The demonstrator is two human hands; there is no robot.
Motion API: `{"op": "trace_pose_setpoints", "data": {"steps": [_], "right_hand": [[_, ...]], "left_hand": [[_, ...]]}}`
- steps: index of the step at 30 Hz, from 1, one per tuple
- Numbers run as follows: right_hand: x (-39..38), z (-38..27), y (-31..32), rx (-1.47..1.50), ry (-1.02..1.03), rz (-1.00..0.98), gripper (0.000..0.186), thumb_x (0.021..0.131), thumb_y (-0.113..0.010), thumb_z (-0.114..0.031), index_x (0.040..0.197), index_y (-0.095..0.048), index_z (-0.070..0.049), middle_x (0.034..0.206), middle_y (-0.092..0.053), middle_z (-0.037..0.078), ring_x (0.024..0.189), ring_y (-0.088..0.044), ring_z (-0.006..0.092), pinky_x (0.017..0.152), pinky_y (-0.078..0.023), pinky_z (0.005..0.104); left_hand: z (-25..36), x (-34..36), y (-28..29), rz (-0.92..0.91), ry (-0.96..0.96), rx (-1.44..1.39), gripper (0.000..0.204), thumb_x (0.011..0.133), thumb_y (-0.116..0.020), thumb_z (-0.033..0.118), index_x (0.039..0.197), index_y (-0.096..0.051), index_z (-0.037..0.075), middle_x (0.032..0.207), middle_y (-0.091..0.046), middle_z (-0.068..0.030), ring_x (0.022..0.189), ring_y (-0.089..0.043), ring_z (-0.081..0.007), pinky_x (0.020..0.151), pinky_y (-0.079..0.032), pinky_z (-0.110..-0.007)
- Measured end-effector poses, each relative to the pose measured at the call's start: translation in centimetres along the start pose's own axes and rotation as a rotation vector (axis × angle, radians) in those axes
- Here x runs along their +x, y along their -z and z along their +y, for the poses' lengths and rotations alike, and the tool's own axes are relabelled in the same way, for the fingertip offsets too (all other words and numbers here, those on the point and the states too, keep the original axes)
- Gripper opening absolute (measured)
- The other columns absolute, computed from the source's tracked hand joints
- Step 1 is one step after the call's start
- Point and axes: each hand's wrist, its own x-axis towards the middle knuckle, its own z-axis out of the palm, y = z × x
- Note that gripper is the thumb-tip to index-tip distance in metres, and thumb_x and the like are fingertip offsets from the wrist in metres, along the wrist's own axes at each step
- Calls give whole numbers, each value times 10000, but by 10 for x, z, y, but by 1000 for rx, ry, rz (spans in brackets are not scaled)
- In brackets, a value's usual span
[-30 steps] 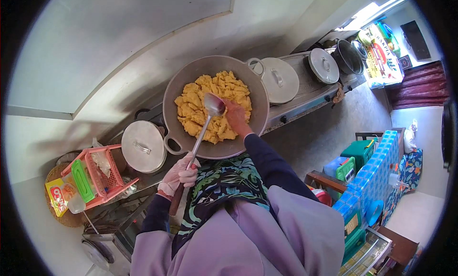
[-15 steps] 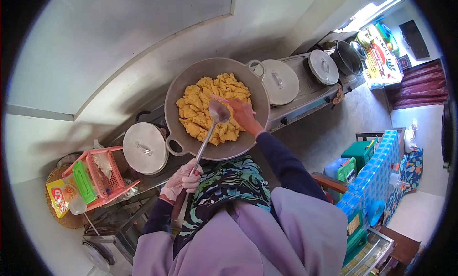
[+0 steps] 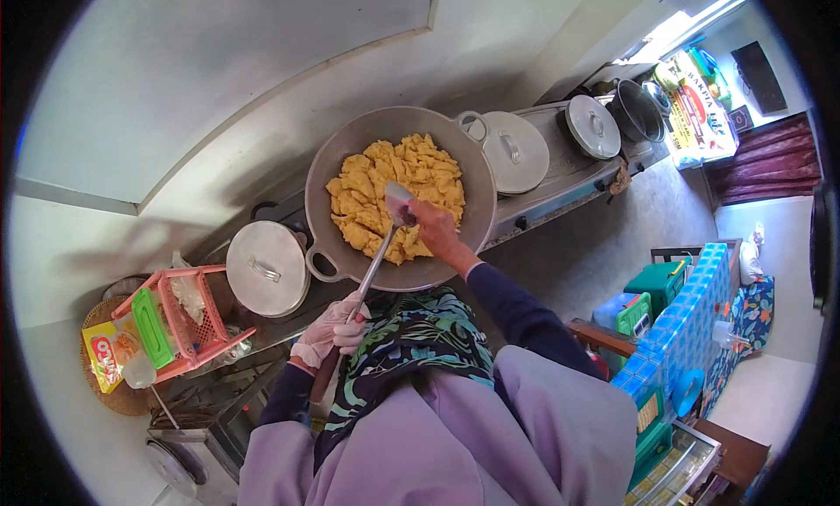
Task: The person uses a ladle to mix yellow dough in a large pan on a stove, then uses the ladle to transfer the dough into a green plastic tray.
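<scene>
A big grey two-handled wok (image 3: 312, 187) holds a mound of crumbly yellow dough-like food (image 3: 363, 195). My left hand (image 3: 337, 329), in a thin clear glove, is wrapped round the shaft of a long metal turner (image 3: 378, 265) with a dark wooden handle. The turner's blade is raised over the food. At the blade's edge is my right hand (image 3: 437, 230), its fingers curled and touching the metal. What those fingers hold, if anything, is hidden; no glove can be made out on them.
Lidded pots (image 3: 267, 268) stand left and right (image 3: 516, 152) of the wok along the stove (image 3: 556, 187). A dark pan (image 3: 637, 111) is farther right. At the left is a pink plastic rack (image 3: 188, 322); at the right, a blue tiled counter (image 3: 674, 322) and green boxes (image 3: 661, 283).
My right hand has drawn back slightly from over the food and closed in on the turner's blade. A pink edge that showed by its fingers is out of sight. The blade has turned.
</scene>
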Motion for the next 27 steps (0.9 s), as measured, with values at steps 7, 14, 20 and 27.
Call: {"op": "trace_pose_setpoints", "data": {"steps": [7, 14, 20, 27], "right_hand": [[13, 3, 3, -120, -228, -128, 305, 718, -507, -35, 1011, -569, -89, 857, -622, 170, 767, -607, 364, 654, -463, 473], [-2, 0, -4, -162, -268, 90, 342, 708, -478, 13, 1032, -563, -55, 862, -595, 185, 787, -587, 372, 630, -460, 465], [-30, -69, -30, -250, -296, 178, 413, 664, -509, 0, 1070, -547, -64, 856, -590, 157, 727, -586, 361, 623, -460, 465], [-37, -48, -35, -249, -369, 238, 359, 685, -508, -3, 1030, -558, -90, 775, -575, 140, 727, -594, 351, 583, -463, 457]], "left_hand": [[2, -9, 12, 19, -25, 14, 316, 988, -333, 323, 846, -479, 81, 476, -277, 61, 362, -297, -74, 349, -303, -244], [6, -11, 15, -71, -23, -13, 319, 985, -346, 319, 906, -514, 61, 475, -295, 63, 379, -324, -71, 368, -331, -229], [12, 7, 43, -443, 56, -234, 413, 992, -270, 349, 980, -538, 35, 463, -311, 87, 385, -341, -86, 431, -421, -298], [11, -8, 51, -314, 71, -212, 455, 983, -272, 394, 954, -556, 40, 458, -322, 84, 398, -348, -99, 442, -418, -299]]}}
